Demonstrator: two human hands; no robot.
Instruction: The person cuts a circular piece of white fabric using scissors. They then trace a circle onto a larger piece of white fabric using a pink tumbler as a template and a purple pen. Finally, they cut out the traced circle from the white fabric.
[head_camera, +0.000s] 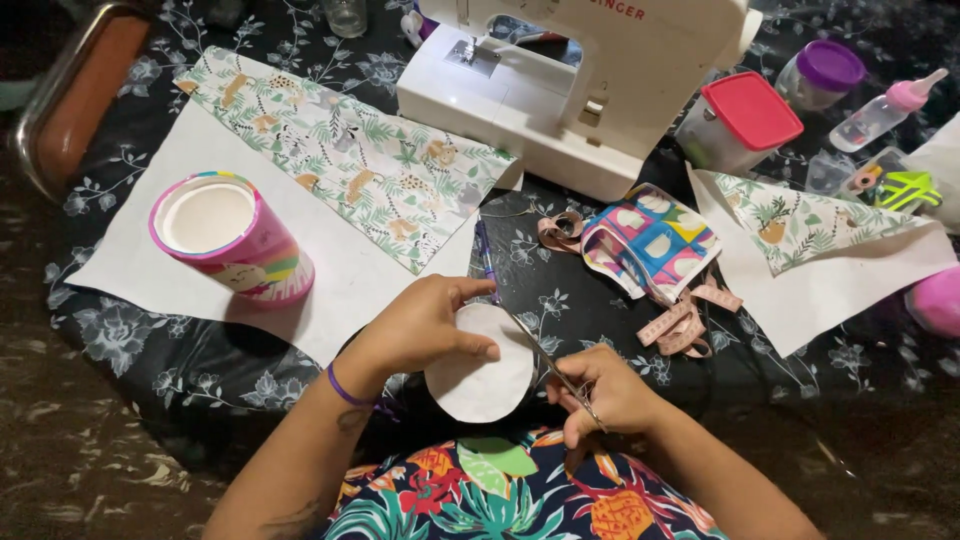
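Observation:
My left hand (425, 325) pinches a round white fabric piece (482, 372) by its upper left edge, just above my lap. My right hand (605, 392) grips a pair of metal scissors (548, 360), whose blades run along the right edge of the round piece. A purple band sits on my left wrist. Beside my left fingers a purple pen (486, 255) lies on the dark floral tablecloth (160, 350).
A white sewing machine (570, 75) stands at the back. Leaf-print fabric (350, 160) lies over white fabric (150, 250), with a pink cylindrical tin (232, 238) on it. To the right are a colourful pouch (645, 240), measuring tape (685, 322), a red-lidded box (738, 120), a purple-lidded jar and a baby bottle (885, 110).

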